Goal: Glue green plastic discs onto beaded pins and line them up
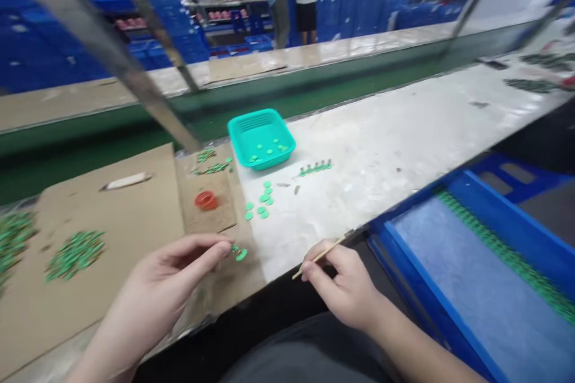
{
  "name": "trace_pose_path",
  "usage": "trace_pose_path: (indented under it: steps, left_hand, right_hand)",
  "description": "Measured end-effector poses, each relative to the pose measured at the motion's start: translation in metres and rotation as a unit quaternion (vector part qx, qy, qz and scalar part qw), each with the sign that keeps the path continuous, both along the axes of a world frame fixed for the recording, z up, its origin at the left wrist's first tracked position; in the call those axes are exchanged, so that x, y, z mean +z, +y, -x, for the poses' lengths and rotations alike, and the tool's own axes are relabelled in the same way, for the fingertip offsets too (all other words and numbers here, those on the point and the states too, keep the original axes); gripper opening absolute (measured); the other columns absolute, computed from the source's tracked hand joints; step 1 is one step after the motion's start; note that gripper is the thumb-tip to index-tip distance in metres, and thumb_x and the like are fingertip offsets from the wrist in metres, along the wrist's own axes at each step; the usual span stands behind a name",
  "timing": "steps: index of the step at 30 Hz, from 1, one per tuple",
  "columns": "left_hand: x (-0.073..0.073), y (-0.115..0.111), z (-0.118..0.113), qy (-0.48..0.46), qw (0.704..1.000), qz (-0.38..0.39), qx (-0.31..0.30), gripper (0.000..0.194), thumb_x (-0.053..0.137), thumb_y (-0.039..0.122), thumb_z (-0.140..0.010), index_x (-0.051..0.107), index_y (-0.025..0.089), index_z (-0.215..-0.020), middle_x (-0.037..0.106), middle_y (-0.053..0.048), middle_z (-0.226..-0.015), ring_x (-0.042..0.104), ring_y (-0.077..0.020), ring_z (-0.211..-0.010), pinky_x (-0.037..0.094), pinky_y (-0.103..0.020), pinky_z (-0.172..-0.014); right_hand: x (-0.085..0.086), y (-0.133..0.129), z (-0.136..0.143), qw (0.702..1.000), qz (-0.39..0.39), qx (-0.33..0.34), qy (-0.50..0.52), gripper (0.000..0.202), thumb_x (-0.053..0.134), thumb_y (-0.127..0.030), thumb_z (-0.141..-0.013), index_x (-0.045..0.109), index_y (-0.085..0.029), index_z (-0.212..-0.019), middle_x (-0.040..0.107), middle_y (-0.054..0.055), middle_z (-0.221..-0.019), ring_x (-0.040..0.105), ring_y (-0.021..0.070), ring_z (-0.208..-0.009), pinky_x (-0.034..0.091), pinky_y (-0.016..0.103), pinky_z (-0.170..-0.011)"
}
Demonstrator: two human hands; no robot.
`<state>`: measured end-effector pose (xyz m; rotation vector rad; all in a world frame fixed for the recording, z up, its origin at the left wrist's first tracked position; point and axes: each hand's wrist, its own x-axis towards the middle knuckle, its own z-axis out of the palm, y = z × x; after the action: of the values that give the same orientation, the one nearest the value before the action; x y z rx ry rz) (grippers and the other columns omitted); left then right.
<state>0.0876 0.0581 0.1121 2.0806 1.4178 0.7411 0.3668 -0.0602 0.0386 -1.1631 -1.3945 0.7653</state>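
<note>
My left hand [179, 278] pinches a small green piece [240, 252] with a round disc at its end, held over the cardboard near the bench's front edge. In my right hand [344, 278] a thin wooden stick [321, 256] is gripped between thumb and fingers, its tip pointing left and down. Loose green discs [263, 200] lie on the white bench top beyond both hands. Behind them stands a turquoise tray [260, 131] with several similar discs in it. A short row of green pieces [315, 167] sits to its right. An orange-red cap [205, 200] rests on a cardboard square.
Heaps of small green parts [75, 254] and a white pen-like tool [126, 181] lie on cardboard at left. A blue crate [449, 287] at lower right holds a row of green pieces. A slanting metal post [148, 96] rises behind the cardboard. Two people stand beyond the bench.
</note>
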Motion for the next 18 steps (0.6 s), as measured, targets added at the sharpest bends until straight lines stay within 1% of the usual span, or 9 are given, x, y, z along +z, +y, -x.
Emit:
trace_pose_path:
  steps: [2,4,5,7,8,9,12,15,18]
  left_hand:
    - [0.005,0.019,-0.025,-0.012,0.999,0.021,-0.027,0.049,0.079,0.083,-0.095,0.092,0.036,-0.090,0.089,-0.004,-0.089,0.084,-0.0274,-0.072,0.066,-0.031,-0.059]
    - [0.010,0.040,-0.054,0.006,0.998,0.004,-0.062,0.044,0.078,0.076,-0.097,0.092,0.035,-0.092,0.090,-0.003,-0.093,0.086,-0.0273,-0.079,0.066,-0.030,-0.063]
    - [0.011,0.050,-0.070,0.020,0.996,-0.011,-0.084,0.042,0.076,0.072,-0.099,0.092,0.033,-0.095,0.090,-0.004,-0.094,0.085,-0.0266,-0.079,0.065,-0.031,-0.063]
    - [0.012,0.070,-0.099,0.035,0.992,-0.038,-0.115,0.040,0.073,0.066,-0.102,0.091,0.031,-0.095,0.087,-0.004,-0.090,0.079,-0.0238,-0.073,0.059,-0.032,-0.062]
    - [0.010,0.079,-0.113,0.042,0.989,-0.052,-0.128,0.037,0.073,0.063,-0.102,0.092,0.032,-0.097,0.087,-0.005,-0.094,0.078,-0.0237,-0.077,0.058,-0.033,-0.065]
    - [0.007,0.088,-0.127,0.047,0.987,-0.070,-0.139,0.034,0.073,0.060,-0.102,0.091,0.032,-0.096,0.086,-0.005,-0.096,0.077,-0.0237,-0.081,0.057,-0.035,-0.069]
    - [-0.005,0.109,-0.164,0.054,0.976,-0.118,-0.174,0.026,0.075,0.052,-0.102,0.092,0.033,-0.096,0.077,-0.007,-0.098,0.072,-0.0254,-0.093,0.057,-0.040,-0.084]
    - [-0.017,0.119,-0.197,0.059,0.965,-0.155,-0.205,0.016,0.080,0.043,-0.102,0.094,0.034,-0.099,0.069,-0.007,-0.097,0.067,-0.0265,-0.100,0.055,-0.045,-0.098]
    - [-0.025,0.126,-0.220,0.066,0.960,-0.172,-0.213,0.013,0.082,0.036,-0.103,0.094,0.034,-0.100,0.065,-0.006,-0.098,0.064,-0.0263,-0.101,0.052,-0.045,-0.099]
  right_hand:
    - [-0.001,-0.004,-0.014,1.000,0.008,-0.023,0.017,0.018,0.073,-0.023,-0.111,0.078,-0.023,-0.094,0.084,0.004,-0.088,0.084,0.0183,-0.078,0.066,0.026,-0.076]
    - [-0.001,-0.008,-0.027,0.998,0.018,-0.048,0.028,0.018,0.073,-0.025,-0.112,0.078,-0.023,-0.095,0.083,0.004,-0.088,0.083,0.0190,-0.078,0.066,0.028,-0.075]
    - [-0.001,-0.010,-0.033,0.998,0.020,-0.059,0.029,0.018,0.073,-0.026,-0.112,0.078,-0.023,-0.095,0.083,0.004,-0.089,0.083,0.0194,-0.079,0.066,0.028,-0.076]
    - [0.000,-0.014,-0.043,0.996,0.020,-0.077,0.028,0.019,0.072,-0.026,-0.113,0.078,-0.023,-0.095,0.083,0.004,-0.089,0.082,0.0197,-0.080,0.066,0.029,-0.077]
    - [0.001,-0.016,-0.047,0.996,0.020,-0.084,0.027,0.019,0.072,-0.026,-0.113,0.078,-0.023,-0.095,0.083,0.004,-0.088,0.082,0.0197,-0.080,0.066,0.029,-0.078]
    - [0.001,-0.018,-0.051,0.995,0.022,-0.089,0.027,0.019,0.072,-0.026,-0.113,0.078,-0.023,-0.095,0.083,0.004,-0.088,0.081,0.0197,-0.080,0.066,0.030,-0.078]
    - [0.000,-0.021,-0.058,0.994,0.033,-0.096,0.030,0.017,0.074,-0.027,-0.112,0.077,-0.024,-0.095,0.082,0.003,-0.087,0.081,0.0200,-0.078,0.065,0.030,-0.077]
    - [-0.001,-0.021,-0.062,0.994,0.033,-0.099,0.032,0.016,0.074,-0.026,-0.111,0.076,-0.024,-0.095,0.081,0.002,-0.085,0.079,0.0195,-0.077,0.063,0.030,-0.075]
    - [0.000,-0.022,-0.065,0.994,0.030,-0.098,0.034,0.016,0.074,-0.024,-0.110,0.075,-0.024,-0.094,0.081,0.002,-0.085,0.078,0.0189,-0.077,0.063,0.029,-0.076]
